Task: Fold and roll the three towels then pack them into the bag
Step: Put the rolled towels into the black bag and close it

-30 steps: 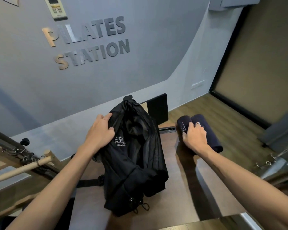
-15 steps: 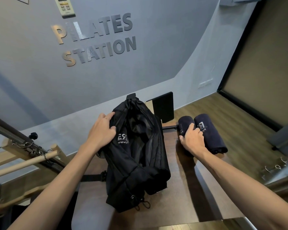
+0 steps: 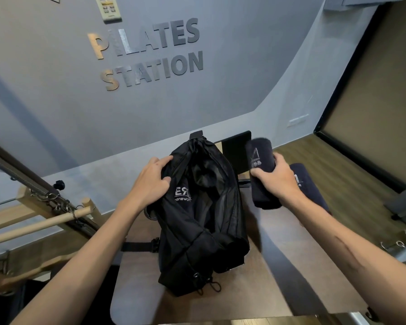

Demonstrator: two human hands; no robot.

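Observation:
A black bag [image 3: 202, 221] with white lettering lies open on the brown padded platform [image 3: 267, 277]. My left hand [image 3: 150, 179] grips the bag's left edge near its opening. My right hand [image 3: 279, 179] holds a rolled dark navy towel [image 3: 260, 158], lifted off the platform just right of the bag's mouth. A second rolled navy towel [image 3: 307, 186] lies on the platform under and behind my right wrist. I can see no third towel; the inside of the bag is dark.
A black upright pad [image 3: 236, 151] stands behind the bag. A wooden bar [image 3: 38, 226] with springs and metal rails runs along the left. Wood floor [image 3: 338, 174] lies to the right, and a grey wall with lettering is ahead.
My right hand has closed round the nearer rolled towel and lifted it up and toward the bag. The other roll stays put. My left hand keeps its hold on the bag.

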